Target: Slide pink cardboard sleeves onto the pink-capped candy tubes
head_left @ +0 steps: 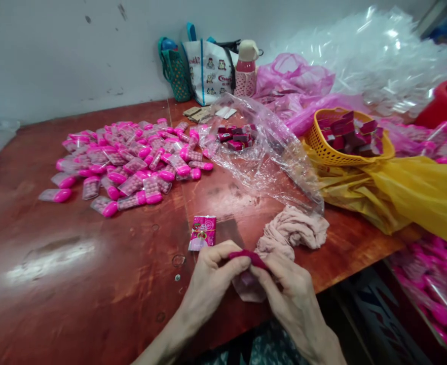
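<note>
Near the table's front edge, my left hand (218, 271) and my right hand (288, 289) meet, thumbs and fingers pinched on a small dark-pink piece (251, 257). A pale, see-through part (249, 289) hangs below it between my hands. Its exact kind is partly hidden by my fingers. Just beyond my left hand lies a bundle of pink printed labels (202, 233) with a band around it. A crumpled beige cloth (294, 230) rests beyond my right hand.
Many clear bottles with pink caps (132, 162) lie heaped at left. Clear plastic film (272, 157) surrounds dark-red packets (236, 137). A yellow basket (322, 147) stands by a yellow bag (406, 187). Behind are a white bag (208, 71) and a pink flask (245, 71).
</note>
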Motion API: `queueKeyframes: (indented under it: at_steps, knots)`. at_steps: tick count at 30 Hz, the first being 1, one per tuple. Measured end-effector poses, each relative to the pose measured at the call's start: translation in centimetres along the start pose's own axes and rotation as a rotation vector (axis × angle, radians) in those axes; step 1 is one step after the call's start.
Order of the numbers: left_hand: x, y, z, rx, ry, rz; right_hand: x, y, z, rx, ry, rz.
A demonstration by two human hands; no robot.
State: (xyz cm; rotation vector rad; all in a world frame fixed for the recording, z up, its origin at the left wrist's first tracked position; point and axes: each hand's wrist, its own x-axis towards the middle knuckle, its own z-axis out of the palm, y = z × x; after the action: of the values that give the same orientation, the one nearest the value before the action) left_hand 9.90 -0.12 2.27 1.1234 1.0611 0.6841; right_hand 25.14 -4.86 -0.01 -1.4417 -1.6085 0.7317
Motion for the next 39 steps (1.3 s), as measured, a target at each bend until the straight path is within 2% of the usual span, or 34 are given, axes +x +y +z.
queueKeyframes:
  at_steps: [3, 7, 11, 15, 18, 21, 25, 27, 34, 39]
  knots:
    - [0.2, -1.1, 0.0, -0.228, 0.142, -0.071, -0.1, 0.7, -0.4, -0.154, 0.051, -0.092]
    - [0.4, -1.4, -0.3, -0.347, 0.205, -0.092, -0.2, 2.9, -0.2, -0.429, 0.071, -0.124]
    - [0.6, -0.9, -0.3, -0.459, 0.262, -0.104, 0.8, 3.9, 0.9, -0.378, 0.154, -0.081]
    - [0.7, -0.4, -0.4, -0.513, 0.330, -0.100, 2.1, 2.5, 0.9, -0.353, 0.187, -0.014]
    - [0.7, -0.2, -0.8, -0.500, 0.365, -0.091, 2.2, 0.4, 0.9, -0.326, 0.238, -0.044]
    - [0.7, -0.3, -1.2, -0.460, 0.321, -0.033, 2.0, -1.6, 1.9, -0.125, 0.175, -0.030]
    - [0.5, -0.7, -1.3, -0.390, 0.279, 0.036, 1.9, -2.5, 3.8, 0.173, 0.106, 0.143]
    - [0.5, -0.9, -1.2, -0.402, 0.278, 0.025, 1.9, -2.3, 4.4, 0.175, 0.110, 0.156]
    - [0.4, -0.9, -0.2, -0.563, 0.290, -0.046, 1.8, -2.4, 4.5, 0.006, 0.150, 0.026]
    - [0.2, -1.1, 0.7, -0.594, 0.342, 0.018, 1.8, -2.6, 4.5, 0.000, 0.175, 0.018]
